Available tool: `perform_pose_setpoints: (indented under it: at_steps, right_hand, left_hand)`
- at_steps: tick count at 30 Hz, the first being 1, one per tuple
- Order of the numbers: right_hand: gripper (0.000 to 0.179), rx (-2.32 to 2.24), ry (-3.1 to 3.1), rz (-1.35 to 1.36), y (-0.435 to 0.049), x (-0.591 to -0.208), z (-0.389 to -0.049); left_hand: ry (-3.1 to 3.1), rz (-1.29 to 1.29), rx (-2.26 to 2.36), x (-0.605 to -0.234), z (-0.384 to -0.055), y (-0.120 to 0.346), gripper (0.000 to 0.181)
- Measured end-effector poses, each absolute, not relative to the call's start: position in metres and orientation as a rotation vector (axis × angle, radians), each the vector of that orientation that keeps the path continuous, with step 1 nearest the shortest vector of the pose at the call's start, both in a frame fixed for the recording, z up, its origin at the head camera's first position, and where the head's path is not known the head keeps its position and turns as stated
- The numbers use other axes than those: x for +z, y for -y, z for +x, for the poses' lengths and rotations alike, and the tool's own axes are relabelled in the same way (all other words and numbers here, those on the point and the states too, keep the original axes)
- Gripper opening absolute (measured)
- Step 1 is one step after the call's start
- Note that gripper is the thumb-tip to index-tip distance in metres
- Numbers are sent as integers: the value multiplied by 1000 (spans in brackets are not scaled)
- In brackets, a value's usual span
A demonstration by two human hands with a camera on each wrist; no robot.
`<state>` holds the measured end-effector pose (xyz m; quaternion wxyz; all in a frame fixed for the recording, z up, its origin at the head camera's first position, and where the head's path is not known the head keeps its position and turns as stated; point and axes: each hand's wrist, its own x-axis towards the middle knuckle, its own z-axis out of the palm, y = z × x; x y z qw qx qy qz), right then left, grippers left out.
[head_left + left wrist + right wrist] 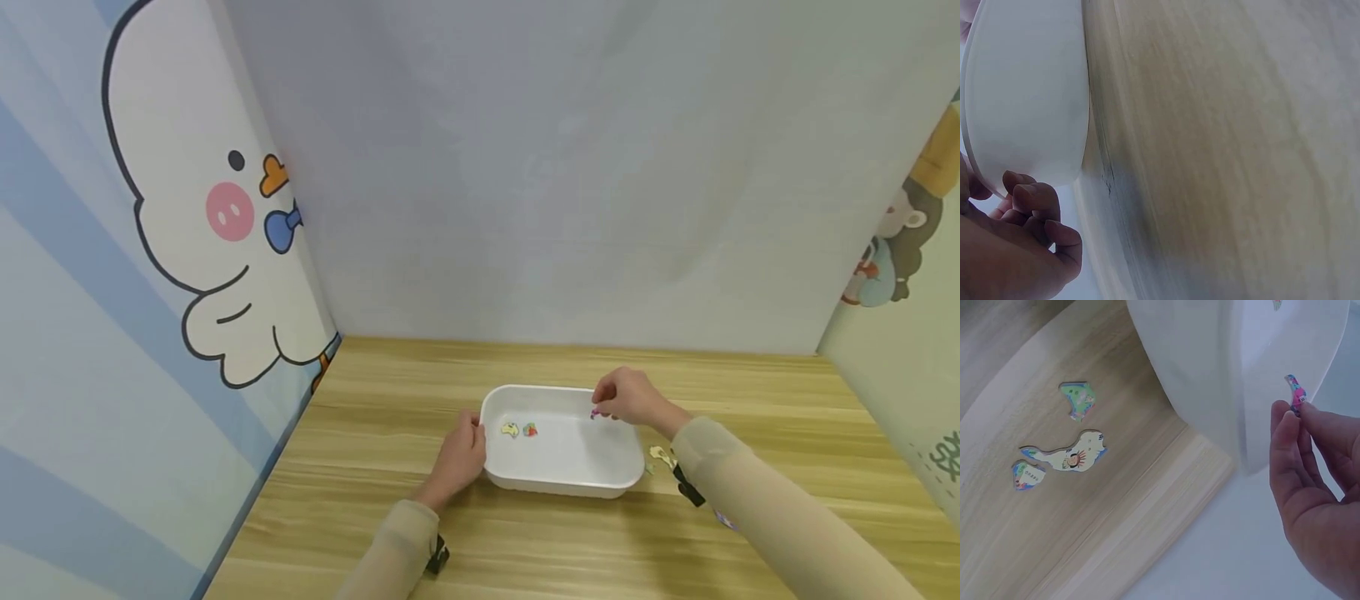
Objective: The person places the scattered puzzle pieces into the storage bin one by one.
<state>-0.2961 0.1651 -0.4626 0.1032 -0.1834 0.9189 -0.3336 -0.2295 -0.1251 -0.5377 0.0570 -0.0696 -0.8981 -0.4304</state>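
A white oblong plastic basin (562,479) stands on the wooden table. At its left end my left hand (460,454) holds the rim, thumb over the edge and fingers bent against the outer wall (1029,94). My right hand (632,398) is over the right part of the basin, pinching a small pink and blue flat puzzle-like piece (1297,394) between thumb and fingertips. Inside the basin, toward the left, lie a pale yellow piece (510,429) and a red and green piece (530,430).
Right of the basin lie several flat printed pieces, among them a long cream piece (1075,456), a green piece (1079,399) and a small cream and blue piece (1027,475). A grey curtain (555,208) hangs behind the table, with cartoon-printed panels at both sides.
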Motion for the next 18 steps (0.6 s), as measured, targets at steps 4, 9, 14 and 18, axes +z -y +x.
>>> perform_pose_setpoints:
  at_steps: [4,9,14,18]
  right_hand:
    - [3,-969,-2718,-559,-157,-462,-296]
    - [3,-967,-2713,-567,-149,-465,-297]
    - [3,-952,-2698,-591,-141,-470,-298]
    - [4,-913,-2715,-608,-134,-472,-298]
  left_hand:
    - [2722,-206,-1316,-537,-229,125,15]
    - [2723,-207,-1315,-537,-229,126,15]
    - [2734,-205,-1327,-539,-229,127,15]
    - [2737,-206,-1352,-538,-229,128,16]
